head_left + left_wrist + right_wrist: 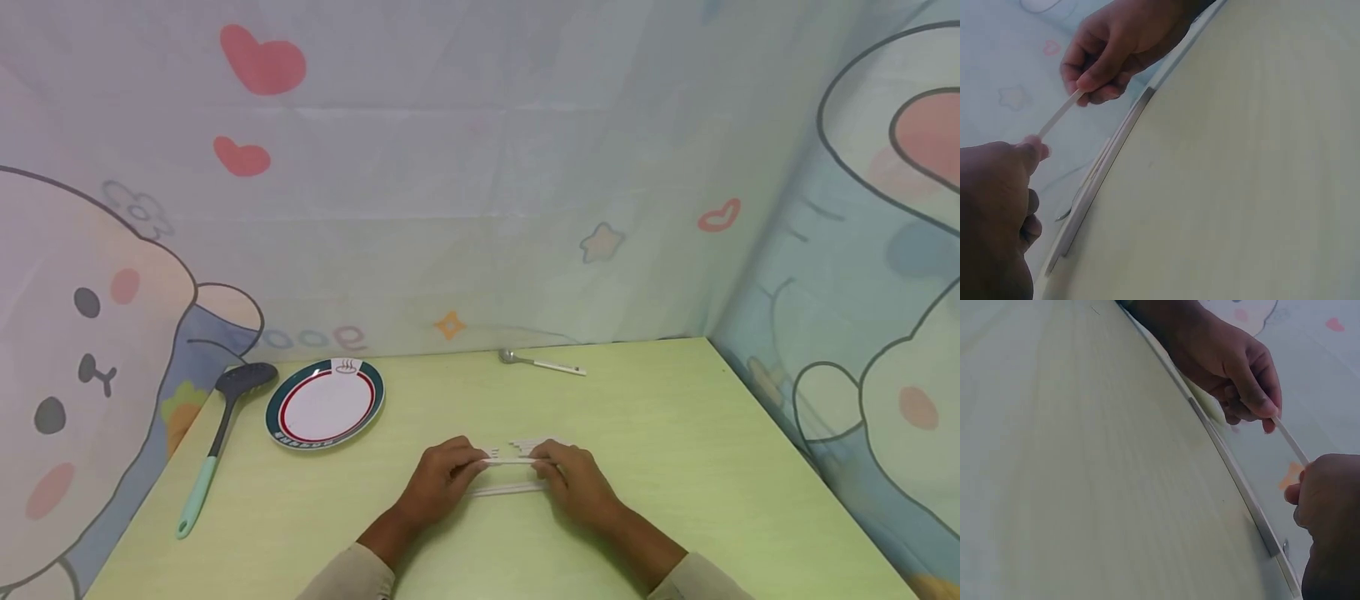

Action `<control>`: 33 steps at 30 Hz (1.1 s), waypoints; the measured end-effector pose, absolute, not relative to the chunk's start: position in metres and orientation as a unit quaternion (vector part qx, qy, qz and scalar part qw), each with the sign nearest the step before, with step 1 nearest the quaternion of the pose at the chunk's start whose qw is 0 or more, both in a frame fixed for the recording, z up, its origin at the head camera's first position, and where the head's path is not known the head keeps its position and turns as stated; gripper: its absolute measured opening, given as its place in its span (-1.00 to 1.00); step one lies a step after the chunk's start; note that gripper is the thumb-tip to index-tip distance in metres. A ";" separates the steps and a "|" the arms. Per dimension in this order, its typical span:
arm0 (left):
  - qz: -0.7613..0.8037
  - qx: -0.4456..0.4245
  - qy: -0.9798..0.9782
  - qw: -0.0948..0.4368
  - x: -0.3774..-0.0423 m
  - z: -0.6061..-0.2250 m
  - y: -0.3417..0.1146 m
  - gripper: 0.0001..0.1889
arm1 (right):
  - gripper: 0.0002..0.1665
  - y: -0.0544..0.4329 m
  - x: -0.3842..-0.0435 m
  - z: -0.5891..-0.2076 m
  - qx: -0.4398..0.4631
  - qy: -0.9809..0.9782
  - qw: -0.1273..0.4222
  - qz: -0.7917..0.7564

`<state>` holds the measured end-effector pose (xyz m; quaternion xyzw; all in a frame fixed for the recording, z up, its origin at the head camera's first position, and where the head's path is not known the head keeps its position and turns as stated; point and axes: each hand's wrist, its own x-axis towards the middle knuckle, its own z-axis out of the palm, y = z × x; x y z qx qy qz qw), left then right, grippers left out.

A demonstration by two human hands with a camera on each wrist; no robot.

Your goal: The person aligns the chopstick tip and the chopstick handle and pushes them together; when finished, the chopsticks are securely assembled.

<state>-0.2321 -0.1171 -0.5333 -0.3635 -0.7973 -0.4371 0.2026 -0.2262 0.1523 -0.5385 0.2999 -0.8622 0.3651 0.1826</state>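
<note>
Both hands hold one thin white stick (pixel 510 461) level between them, a little above the table. My left hand (pixel 438 477) pinches its left end between thumb and fingers; my right hand (pixel 581 485) pinches its right end. In the left wrist view, the stick (pixel 1060 115) spans the gap between the two hands. Nearer me, another white strip (pixel 506 490) lies on the table, its right end hidden by the right hand. Several more thin white strips (pixel 517 445) lie just behind the held one, partly covered by the fingers.
To the left lies a white plate (pixel 327 406) with a dark green rim and red ring. Beside it is a black slotted skimmer (pixel 247 379) with a mint handle. A small white-handled spoon (pixel 555 366) lies near the back edge. Printed cloth hangs behind and at both sides.
</note>
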 end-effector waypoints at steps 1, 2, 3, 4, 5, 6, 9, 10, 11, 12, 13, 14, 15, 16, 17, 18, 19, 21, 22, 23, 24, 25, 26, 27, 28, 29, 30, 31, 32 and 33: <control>-0.439 -0.365 -0.795 0.207 -0.231 -0.533 -0.115 -0.91 | -0.87 0.152 -0.226 -0.538 0.302 -0.857 0.192 0.371; -0.440 -0.366 -0.792 0.211 -0.231 -0.532 -0.113 -0.91 | -0.86 0.152 -0.227 -0.539 0.304 -0.852 0.198 0.379; -0.438 -0.366 -0.792 0.217 -0.230 -0.532 -0.111 -0.91 | -0.85 0.152 -0.227 -0.539 0.306 -0.847 0.201 0.385; -0.436 -0.366 -0.792 0.222 -0.229 -0.532 -0.109 -0.91 | -0.83 0.152 -0.227 -0.539 0.306 -0.845 0.203 0.389; -0.434 -0.364 -0.792 0.225 -0.229 -0.531 -0.108 -0.90 | -0.83 0.152 -0.228 -0.539 0.307 -0.842 0.202 0.394; -0.431 -0.363 -0.794 0.226 -0.228 -0.531 -0.107 -0.90 | -0.82 0.152 -0.228 -0.539 0.308 -0.842 0.199 0.395; -0.417 -0.352 -0.807 0.226 -0.227 -0.532 -0.106 -0.90 | -0.85 0.154 -0.229 -0.538 0.310 -0.845 0.182 0.396; -0.412 -0.346 -0.813 0.223 -0.227 -0.532 -0.106 -0.89 | -0.87 0.154 -0.229 -0.537 0.311 -0.847 0.177 0.393; -0.405 -0.340 -0.820 0.221 -0.227 -0.532 -0.107 -0.89 | -0.88 0.155 -0.230 -0.536 0.310 -0.849 0.174 0.391; -0.398 -0.334 -0.826 0.220 -0.227 -0.532 -0.107 -0.88 | -0.89 0.155 -0.230 -0.535 0.307 -0.851 0.171 0.390; -0.393 -0.327 -0.832 0.218 -0.227 -0.532 -0.108 -0.88 | -0.89 0.156 -0.231 -0.535 0.303 -0.854 0.168 0.388; -0.388 -0.321 -0.837 0.215 -0.228 -0.532 -0.110 -0.87 | -0.87 0.157 -0.231 -0.534 0.298 -0.857 0.167 0.386; -0.384 -0.317 -0.841 0.213 -0.228 -0.532 -0.111 -0.87 | -0.86 0.158 -0.231 -0.534 0.290 -0.860 0.167 0.384; -0.379 -0.315 -0.844 0.210 -0.229 -0.533 -0.113 -0.86 | -0.85 0.160 -0.231 -0.534 0.284 -0.864 0.172 0.380; -0.375 -0.314 -0.847 0.206 -0.229 -0.533 -0.114 -0.85 | -0.85 0.161 -0.232 -0.534 0.279 -0.864 0.180 0.378; -0.374 -0.314 -0.849 0.203 -0.230 -0.534 -0.116 -0.84 | -0.85 0.163 -0.232 -0.534 0.277 -0.865 0.185 0.376; -0.372 -0.314 -0.850 0.200 -0.230 -0.534 -0.117 -0.84 | -0.86 0.164 -0.232 -0.535 0.276 -0.866 0.186 0.373; -0.364 -0.318 -0.851 0.204 -0.232 -0.535 -0.120 -0.83 | -0.87 0.166 -0.232 -0.535 0.276 -0.868 0.193 0.365; -0.360 -0.320 -0.851 0.208 -0.232 -0.535 -0.121 -0.83 | -0.87 0.167 -0.233 -0.536 0.279 -0.869 0.196 0.359; -0.356 -0.322 -0.851 0.214 -0.232 -0.535 -0.123 -0.83 | -0.86 0.168 -0.233 -0.537 0.282 -0.869 0.198 0.356; -0.352 -0.323 -0.850 0.222 -0.232 -0.536 -0.124 -0.84 | -0.86 0.168 -0.233 -0.537 0.286 -0.869 0.196 0.352; -0.347 -0.325 -0.849 0.229 -0.232 -0.537 -0.126 -0.84 | -0.86 0.169 -0.233 -0.538 0.291 -0.869 0.195 0.349; -0.343 -0.327 -0.849 0.235 -0.231 -0.537 -0.128 -0.84 | -0.86 0.169 -0.233 -0.538 0.298 -0.867 0.196 0.348; -0.339 -0.328 -0.849 0.239 -0.231 -0.538 -0.129 -0.85 | -0.86 0.169 -0.233 -0.539 0.306 -0.864 0.196 0.349; -0.338 -0.329 -0.848 0.241 -0.231 -0.538 -0.130 -0.86 | -0.87 0.170 -0.234 -0.540 0.315 -0.861 0.197 0.348; -0.334 -0.331 -0.849 0.241 -0.231 -0.539 -0.131 -0.87 | -0.88 0.171 -0.235 -0.541 0.321 -0.859 0.193 0.348; -0.333 -0.332 -0.850 0.239 -0.231 -0.539 -0.132 -0.89 | -0.89 0.171 -0.236 -0.542 0.327 -0.858 0.190 0.348; -0.331 -0.335 -0.850 0.236 -0.231 -0.539 -0.133 -0.90 | -0.90 0.173 -0.237 -0.542 0.331 -0.857 0.186 0.349; -0.329 -0.337 -0.851 0.232 -0.231 -0.539 -0.133 -0.91 | -0.91 0.174 -0.237 -0.543 0.334 -0.857 0.183 0.348; -0.327 -0.340 -0.852 0.226 -0.231 -0.539 -0.134 -0.91 | -0.91 0.175 -0.238 -0.544 0.334 -0.858 0.179 0.346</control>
